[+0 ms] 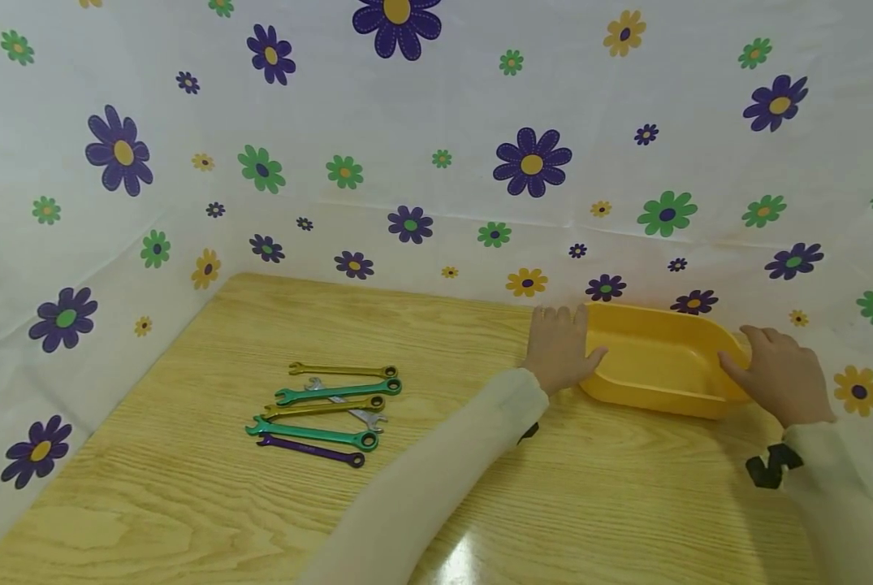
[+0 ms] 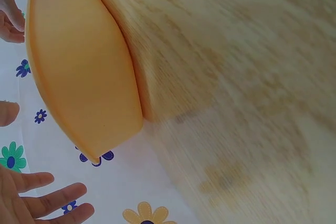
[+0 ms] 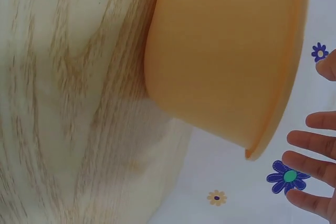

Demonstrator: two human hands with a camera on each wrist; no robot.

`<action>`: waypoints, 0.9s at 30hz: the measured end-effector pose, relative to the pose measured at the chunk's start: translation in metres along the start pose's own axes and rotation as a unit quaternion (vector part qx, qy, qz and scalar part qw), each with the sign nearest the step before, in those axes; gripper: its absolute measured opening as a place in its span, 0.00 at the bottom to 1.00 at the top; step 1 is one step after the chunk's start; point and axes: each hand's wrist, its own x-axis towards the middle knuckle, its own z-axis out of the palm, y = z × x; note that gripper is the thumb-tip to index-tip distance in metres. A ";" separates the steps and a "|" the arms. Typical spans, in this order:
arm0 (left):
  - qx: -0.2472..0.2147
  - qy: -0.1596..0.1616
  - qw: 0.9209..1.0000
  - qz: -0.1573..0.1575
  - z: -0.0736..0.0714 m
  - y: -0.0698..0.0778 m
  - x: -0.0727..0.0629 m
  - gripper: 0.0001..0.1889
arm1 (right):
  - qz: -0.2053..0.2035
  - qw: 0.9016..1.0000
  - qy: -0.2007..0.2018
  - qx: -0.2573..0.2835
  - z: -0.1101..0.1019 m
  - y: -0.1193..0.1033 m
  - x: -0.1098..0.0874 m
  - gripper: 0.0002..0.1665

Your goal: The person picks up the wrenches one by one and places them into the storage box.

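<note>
A yellow plastic basin (image 1: pixel 655 398) sits upright at the back right of the table, nothing visible inside it. At its left end is my left hand (image 1: pixel 559 348), fingers stretched out and thumb toward the rim. My right hand (image 1: pixel 783 372) is at the right end, its thumb by the rim. Both wrist views show straight, spread fingers, with a gap between the left hand (image 2: pixel 37 198) and the basin wall (image 2: pixel 84 72). Likewise the right hand (image 3: pixel 315 166) appears apart from the wall (image 3: pixel 226 51). Neither hand grips anything.
Several combination wrenches lie in a loose group at left: gold (image 1: pixel 341 370), green (image 1: pixel 319 432), purple (image 1: pixel 312 449) and a silver one (image 1: pixel 363 416) partly under others. Flower-printed white cloth (image 1: pixel 436 106) stands along the back and sides of the wooden table (image 1: pixel 187 487).
</note>
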 end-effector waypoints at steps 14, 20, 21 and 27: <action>-0.016 -0.019 0.999 -0.023 0.001 0.008 0.004 0.29 | 0.037 0.997 -0.058 0.024 0.012 0.018 0.009 0.29; -0.038 -0.061 0.997 -0.036 0.000 0.009 0.004 0.31 | 0.047 0.995 -0.076 0.043 0.017 0.020 0.009 0.28; -0.041 -0.067 0.996 -0.040 0.001 0.009 0.004 0.32 | 0.047 0.995 -0.077 0.044 0.017 0.021 0.009 0.28; -0.060 -0.067 0.995 -0.052 0.003 0.010 0.006 0.28 | 0.064 0.990 -0.114 0.053 0.018 0.021 0.010 0.26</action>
